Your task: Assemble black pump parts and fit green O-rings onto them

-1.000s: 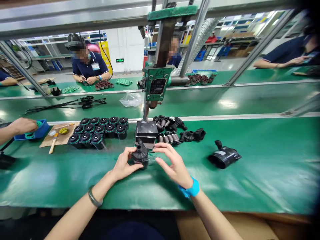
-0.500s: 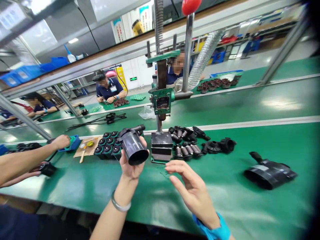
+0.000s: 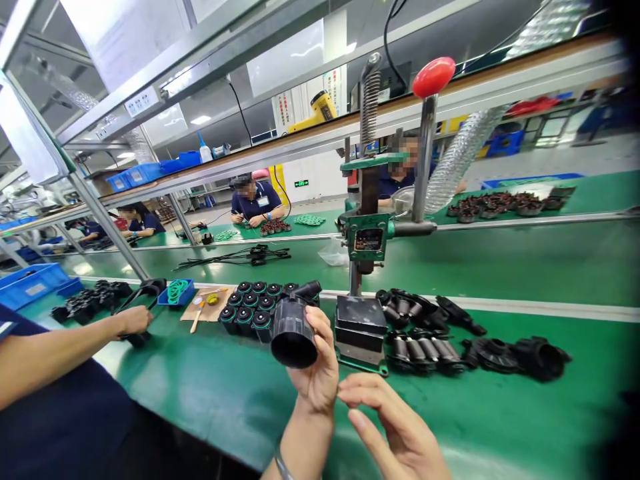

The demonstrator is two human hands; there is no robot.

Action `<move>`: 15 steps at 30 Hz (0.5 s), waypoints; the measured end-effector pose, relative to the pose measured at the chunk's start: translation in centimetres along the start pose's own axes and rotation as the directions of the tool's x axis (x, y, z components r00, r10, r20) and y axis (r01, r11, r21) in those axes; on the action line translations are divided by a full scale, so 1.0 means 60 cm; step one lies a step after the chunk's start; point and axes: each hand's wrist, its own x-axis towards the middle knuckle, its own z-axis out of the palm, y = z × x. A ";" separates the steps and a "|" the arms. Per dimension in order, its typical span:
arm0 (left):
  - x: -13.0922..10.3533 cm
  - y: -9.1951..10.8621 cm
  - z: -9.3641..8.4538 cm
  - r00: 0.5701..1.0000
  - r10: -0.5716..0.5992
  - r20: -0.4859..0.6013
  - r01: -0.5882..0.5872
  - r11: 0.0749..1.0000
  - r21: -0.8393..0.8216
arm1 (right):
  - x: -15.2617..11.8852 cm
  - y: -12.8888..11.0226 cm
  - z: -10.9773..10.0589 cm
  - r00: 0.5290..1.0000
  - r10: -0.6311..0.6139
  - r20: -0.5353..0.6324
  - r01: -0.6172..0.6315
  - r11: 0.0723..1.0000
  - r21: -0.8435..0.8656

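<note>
My left hand is wrapped round a black cylindrical plastic housing, raised over the green bench. Its round open mouth tilts down toward me, and a short side tube sticks out at the top right. Close to the left wrist is my right hand, holding nothing, with its fingers bent and the thumb apart. Behind the housing stand rows of black round parts with green rings. A hand press with a red knob rises over a black block just beyond my hands.
Black parts with metallic cylinders and black covers lie right of the press. A blue bin of green rings and cardboard with a brush are at left. A co-worker's arm reaches in there. Others sit across the bench.
My view has swung left, so the second housing at far right is out of sight. The held housing's mouth faces me more. The co-worker's hand has left the bin of rings.
</note>
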 end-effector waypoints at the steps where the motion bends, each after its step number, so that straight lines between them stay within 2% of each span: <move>1: 0.001 -0.006 -0.005 1.000 -0.007 0.021 0.007 1.000 0.010 | 0.000 -0.001 0.001 1.000 0.006 0.004 -0.006 1.000 0.003; 6: 0.004 -0.027 -0.032 0.983 -0.048 0.178 0.049 0.999 0.003 | 0.007 -0.007 -0.003 1.000 0.022 -0.001 -0.022 1.000 0.013; 8: 0.006 -0.028 -0.046 0.970 -0.027 0.241 0.035 0.999 -0.028 | 0.008 -0.009 -0.013 1.000 0.025 -0.003 -0.025 1.000 -0.010; 12: 0.010 -0.026 -0.080 0.912 0.086 0.401 -0.093 0.996 -0.001 | 0.008 -0.002 -0.051 0.997 0.043 -0.065 -0.051 0.991 -0.121; 15: 0.014 -0.041 -0.102 0.860 0.126 0.495 -0.244 0.952 0.182 | 0.010 0.010 -0.078 0.998 0.040 -0.041 -0.049 0.967 -0.252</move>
